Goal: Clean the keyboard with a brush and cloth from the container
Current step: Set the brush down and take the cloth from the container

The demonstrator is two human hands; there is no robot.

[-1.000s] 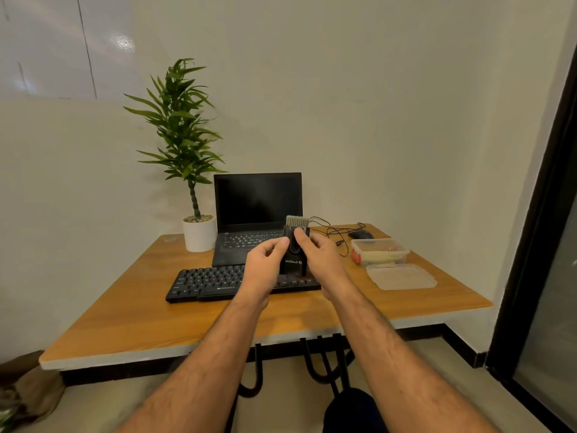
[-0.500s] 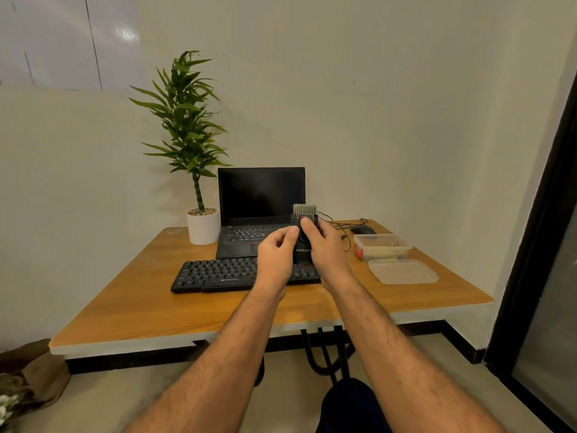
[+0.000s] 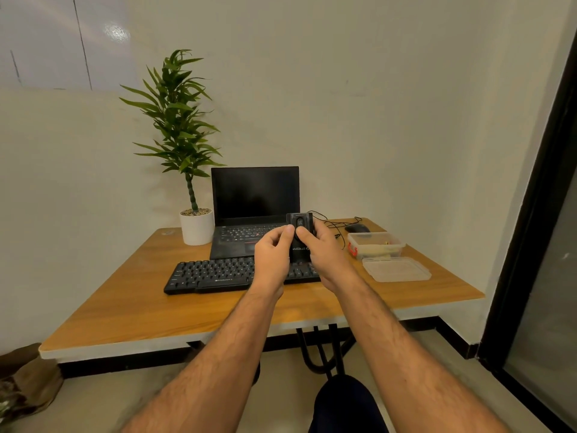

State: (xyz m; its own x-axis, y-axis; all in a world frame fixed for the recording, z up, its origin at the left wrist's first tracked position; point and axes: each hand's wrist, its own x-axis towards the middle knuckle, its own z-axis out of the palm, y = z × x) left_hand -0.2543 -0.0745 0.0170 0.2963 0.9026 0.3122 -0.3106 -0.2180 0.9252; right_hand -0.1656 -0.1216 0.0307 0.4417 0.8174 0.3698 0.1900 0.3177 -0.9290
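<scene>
**Both hands on brush, held above keyboard**

Potted plant [image 3: 196,214] at the far left of the wooden table [image 3: 131,310], just beside the open laptop [image 3: 254,210] (screen dark). Black keyboard [image 3: 215,275] lies in front of the laptop. Left hand [image 3: 271,256] and right hand [image 3: 324,254] both grasp the black brush [image 3: 299,237], upright above the keyboard's right end; thumbs meet on its front face. No bristles showing at the top. Mouse [image 3: 357,228] and its cable at the far right. Clear container [image 3: 376,245] near the right edge, contents too unclear to name; its lid [image 3: 396,269] lies flat just in front.
</scene>
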